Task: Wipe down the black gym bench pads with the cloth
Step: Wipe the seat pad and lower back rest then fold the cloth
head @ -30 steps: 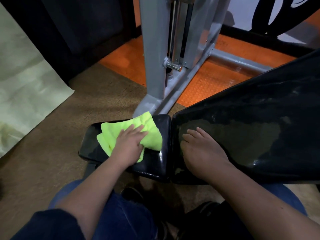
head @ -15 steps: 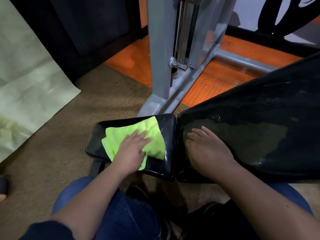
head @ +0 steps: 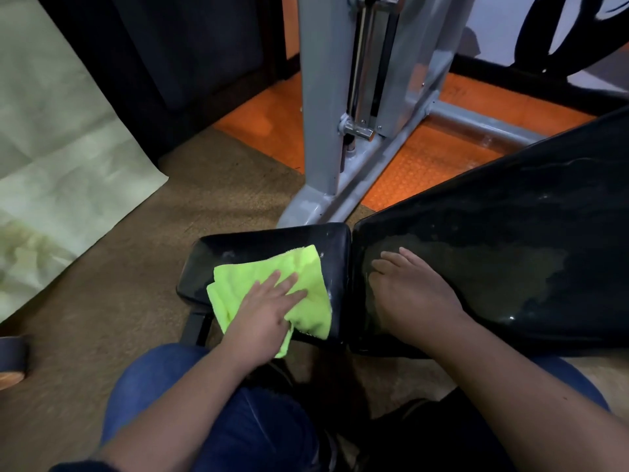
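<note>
Bench pads, black and glossy, fill the lower right of the view: the long back pad [head: 510,253] slopes up toward the right, and the small seat pad [head: 269,247] sits just beside its lower end, a narrow gap between them. Smeared, dull patches show across the back pad, suggesting it is damp or not yet wiped dry; which, the view does not settle. The seat pad appears to be the one in hand, with streaks visible on its far edge, so the job looks partly done at best, with the larger pad likely still to come. Behind stands a grey machine frame [head: 323,107] on orange flooring. The green cloth [head: 306,277], folded, lies on the near right part of the seat pad. The left hand [head: 269,308] presses flat on it, fingers spread, not clenched. The right hand [head: 408,287] rests open, palm down, on the lower end of the back pad, holding nothing.
</note>
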The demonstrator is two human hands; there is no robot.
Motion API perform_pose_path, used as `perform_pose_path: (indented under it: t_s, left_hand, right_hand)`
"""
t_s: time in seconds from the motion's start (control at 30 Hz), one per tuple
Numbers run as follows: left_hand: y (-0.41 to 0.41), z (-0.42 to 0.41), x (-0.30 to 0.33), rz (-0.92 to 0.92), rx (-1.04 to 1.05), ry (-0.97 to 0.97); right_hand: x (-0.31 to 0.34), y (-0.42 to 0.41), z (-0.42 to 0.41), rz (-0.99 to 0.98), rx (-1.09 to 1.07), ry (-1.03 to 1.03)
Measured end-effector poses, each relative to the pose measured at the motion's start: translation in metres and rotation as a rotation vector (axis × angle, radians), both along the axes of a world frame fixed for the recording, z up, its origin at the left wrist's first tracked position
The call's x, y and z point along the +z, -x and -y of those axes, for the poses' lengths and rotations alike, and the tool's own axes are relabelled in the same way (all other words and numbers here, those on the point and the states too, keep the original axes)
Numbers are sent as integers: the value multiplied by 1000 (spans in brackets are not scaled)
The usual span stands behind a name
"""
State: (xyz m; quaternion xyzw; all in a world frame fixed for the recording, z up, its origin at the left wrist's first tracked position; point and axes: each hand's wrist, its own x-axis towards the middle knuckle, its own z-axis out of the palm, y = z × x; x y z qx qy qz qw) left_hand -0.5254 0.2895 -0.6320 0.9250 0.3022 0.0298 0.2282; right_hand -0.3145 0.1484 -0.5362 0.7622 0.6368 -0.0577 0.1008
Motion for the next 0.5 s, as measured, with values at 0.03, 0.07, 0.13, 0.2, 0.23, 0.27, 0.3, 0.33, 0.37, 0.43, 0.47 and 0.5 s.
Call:
perform_pose_path:
  t_s: [0.03, 0.07, 0.13, 0.2, 0.23, 0.27, 0.3, 0.33, 0.37, 0.43, 0.47, 0.5]
  left_hand:
    - [-2, -2, 2, 10, 44, 0]
    - [-7, 1, 5, 16, 85, -2]
    - [-11, 15, 7, 0, 80, -10]
    - [3, 21, 2, -36, -3, -35]
    - [11, 16, 2, -57, -7, -22]
    - [15, 6, 2, -67, 25, -14]
    - [14, -1, 3, -56, 78, -18]
    - [9, -2, 5, -36, 128, -22]
    - [4, 2, 6, -32, 152, -22]
    - [8, 18, 2, -58, 79, -48]
    - [18, 23, -2, -79, 29, -67]
    - [29, 25, -4, -93, 11, -58]
  right_hand:
    - [0, 0, 0, -1, -2, -8]
    - [0, 0, -1, -2, -1, -15]
    - [0, -1, 0, 3, 7, -19]
    - [-1, -2, 1, 2, 13, -9]
    - [-1, -2, 1, -2, 15, 0]
    - [-1, -2, 1, -8, 15, 3]
    - [-1, -2, 1, -12, 15, -2]
    - [0, -2, 0, -11, 17, -9]
    - [0, -2, 0, -8, 19, -13]
    - [0, -2, 0, -2, 24, -10]
    - [-1, -2, 0, -4, 26, -3]
    - [-1, -3, 0, -8, 25, 5]
